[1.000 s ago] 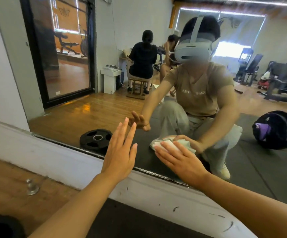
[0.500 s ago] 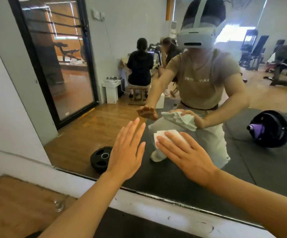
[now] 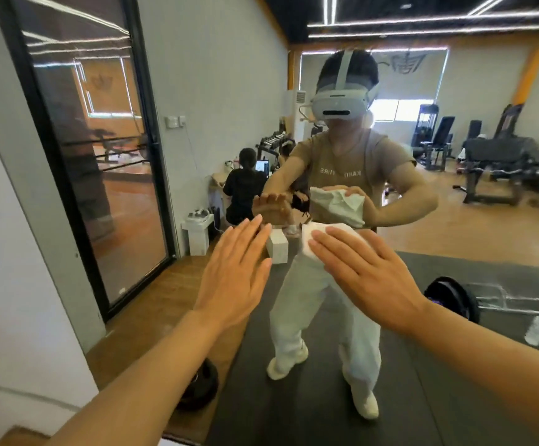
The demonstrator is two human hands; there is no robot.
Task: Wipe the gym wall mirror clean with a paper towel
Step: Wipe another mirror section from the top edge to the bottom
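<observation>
At centre frame, the flat right hand (image 3: pixel 368 278) presses the paper towel (image 3: pixel 318 241) higher up the mirror (image 3: pixel 197 91) than a second ago, the wipe climbing from the bottom edge, while the open left hand (image 3: pixel 234 281) holds nothing.

Bare mirror (image 3: pixel 454 365) glass around both hands, seemingly unobstructed throughout.

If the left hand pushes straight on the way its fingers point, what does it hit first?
Most likely the mirror glass itself: the left hand is flat and open, aimed at bare glass left of the paper towel. How much gap remains is unclear.
</observation>
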